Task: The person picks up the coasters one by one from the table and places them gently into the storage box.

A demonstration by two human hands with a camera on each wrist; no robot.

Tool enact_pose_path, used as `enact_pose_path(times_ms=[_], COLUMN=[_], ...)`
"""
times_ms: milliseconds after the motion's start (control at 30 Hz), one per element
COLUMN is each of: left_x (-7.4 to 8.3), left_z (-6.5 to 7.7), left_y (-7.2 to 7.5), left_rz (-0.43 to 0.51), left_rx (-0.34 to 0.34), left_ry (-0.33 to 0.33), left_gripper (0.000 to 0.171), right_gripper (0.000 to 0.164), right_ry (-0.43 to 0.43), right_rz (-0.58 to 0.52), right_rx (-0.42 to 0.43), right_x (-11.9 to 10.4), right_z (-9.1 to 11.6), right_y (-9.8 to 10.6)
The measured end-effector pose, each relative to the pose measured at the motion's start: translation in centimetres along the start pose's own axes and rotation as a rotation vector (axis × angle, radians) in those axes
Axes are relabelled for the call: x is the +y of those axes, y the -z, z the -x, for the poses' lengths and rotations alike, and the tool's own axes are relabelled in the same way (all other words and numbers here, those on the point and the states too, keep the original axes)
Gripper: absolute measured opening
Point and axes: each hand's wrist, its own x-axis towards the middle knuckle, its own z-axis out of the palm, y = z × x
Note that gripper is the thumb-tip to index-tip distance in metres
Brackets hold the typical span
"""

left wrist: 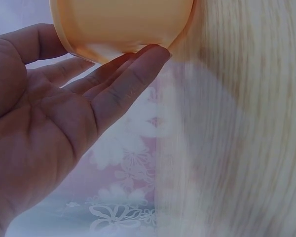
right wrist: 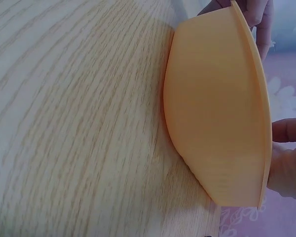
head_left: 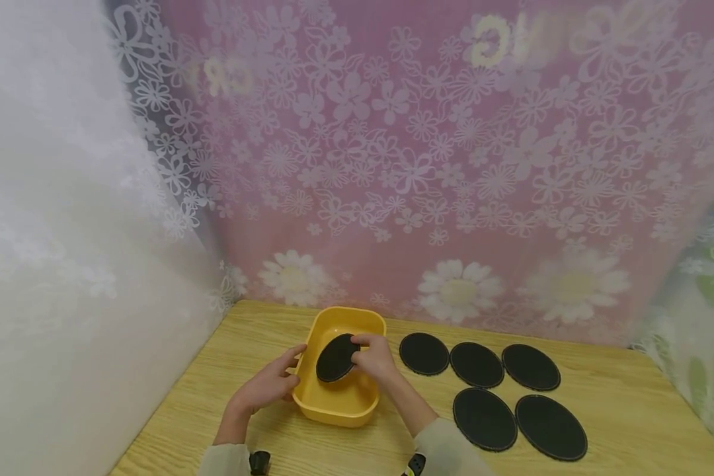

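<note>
Watching both hands at their work, we see the black oval disc (head_left: 335, 360) inside the yellow container (head_left: 332, 418), tilted and pinched at its right edge between the thumb and finger of the right hand (head_left: 373, 360). Whether its lower edge touches the container's floor, we cannot tell. The left hand (head_left: 268, 387) has its fingers extended and only touches the left wall of the container; we do not see a firm grasp there.

From this we judge several risks. The disc is held by one edge alone, so a weak pinch could let it rotate or slide down. If it is lifted too low, it may hit the rim and be knocked from the fingers. Because the left hand's contact looks light, such a knock could also push the container along the tabletop (head_left: 309, 456) or tip it.

On the right, we count five other black discs (head_left: 484, 419), three in the far row and two in the near row, some so close that their edges appear to meet. The right sleeve (head_left: 452, 449) is just beside the near left one; a careless swing of the arm could drag it. Setting anything down among them carelessly may cause an overlap.
</note>
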Motion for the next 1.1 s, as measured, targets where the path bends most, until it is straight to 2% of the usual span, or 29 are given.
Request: enact_pose_path(times_ms=[267, 500, 667, 800, 867, 933, 967, 1067, 1100], left_x=[0.0, 0.0, 0.3, 0.1, 0.0, 0.1, 0.1, 0.2, 0.2], left_z=[0.2, 0.1, -0.1, -0.3, -0.4, -0.3, -0.3, -0.3, -0.3], left_y=[0.3, 0.3, 0.3, 0.1, -0.1, -0.2, -0.2, -0.3, -0.3], left_rz=[0.003, -0.021, -0.040, -0.067, -0.074, -0.075, -0.076, -0.077, -0.082], left_rx=[0.026, 0.025, 0.029, 0.031, 0.030, 0.025, 0.021, 0.013, 0.010], left_ry=[0.000, 0.025, 0.031, 0.012, 0.004, 0.006, 0.008, 0.014, 0.016], left_gripper=[0.065, 0.063, 0.062, 0.062, 0.062, 0.062, 0.062, 0.062, 0.062], right_gripper=[0.054, 0.052, 0.045, 0.018, 0.029, 0.040, 0.037, 0.015, 0.029], right_ry=[0.000, 0.011, 0.026, 0.023, 0.021, 0.012, 0.008, -0.026, -0.045], right_rz=[0.088, 0.188, 0.345, 0.494, 0.544, 0.548, 0.544, 0.497, 0.454], right_rx=[-0.012, 0.029, 0.039, 0.020, 0.005, -0.022, -0.031, -0.058, -0.061], right_x=[-0.2, -0.2, -0.8, -0.6, -0.4, -0.1, 0.0, 0.2, 0.2], right_z=[-0.4, -0.7, -1.2, -1.8, -1.9, -2.0, -1.9, -1.8, -1.8], right_y=[-0.8, -1.3, -1.4, -1.6, -1.7, -1.7, -1.6, -1.5, -1.5])
